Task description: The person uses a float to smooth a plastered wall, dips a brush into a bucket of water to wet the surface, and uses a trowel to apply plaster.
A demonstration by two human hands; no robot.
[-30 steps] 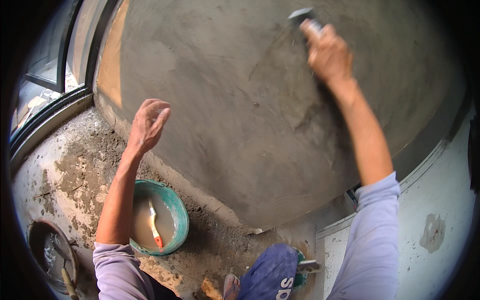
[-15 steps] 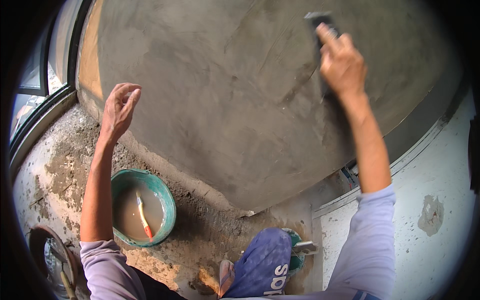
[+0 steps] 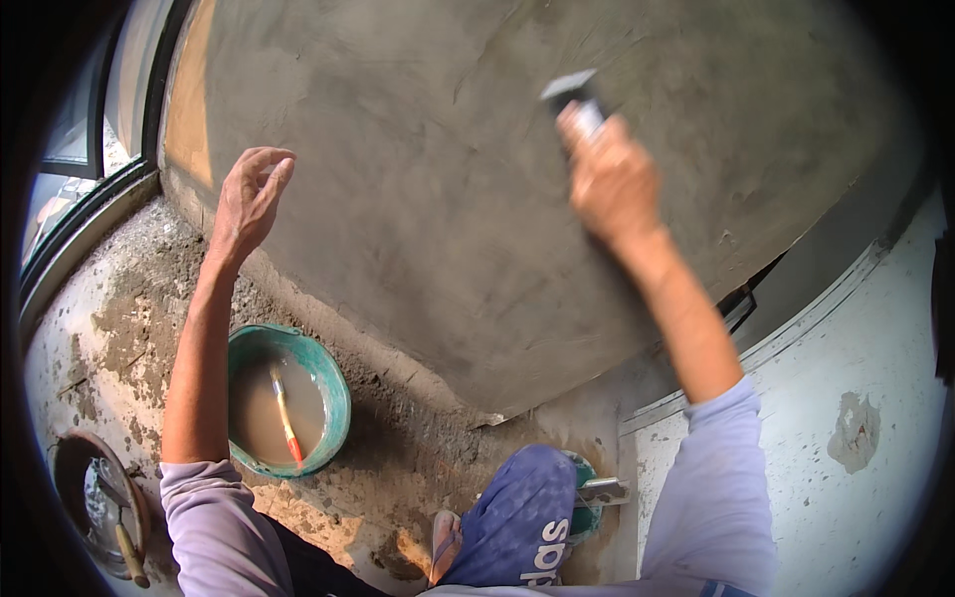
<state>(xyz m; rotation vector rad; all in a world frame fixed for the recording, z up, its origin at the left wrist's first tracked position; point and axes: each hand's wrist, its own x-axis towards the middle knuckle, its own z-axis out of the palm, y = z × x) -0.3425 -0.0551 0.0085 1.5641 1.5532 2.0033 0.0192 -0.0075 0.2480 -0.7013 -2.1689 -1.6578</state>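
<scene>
My right hand [image 3: 614, 184] grips a dark trowel [image 3: 569, 88] with a pale edge against the grey plastered wall [image 3: 428, 189], in the upper middle of the view. The trowel is slightly blurred, and my fingers hide much of its handle. My left hand [image 3: 254, 199] is raised at the left near the wall, empty, with fingers loosely bent and apart; whether it touches the surface I cannot tell. An unplastered tan strip [image 3: 187, 99] runs along the wall's left edge.
A green basin [image 3: 336, 398] of murky water holds a paintbrush [image 3: 286, 418]. A dark pan [image 3: 70, 478] with a tool stands lower left. Another green container [image 3: 585, 522] with a metal tool is beside my knee. A framed window [image 3: 99, 99] is upper left; a pale surface [image 3: 836, 438] lies right.
My right hand and trowel moved a little right, then swept left and down across the plaster. My left hand sits farther left in the view than a second ago, as does the scene.
</scene>
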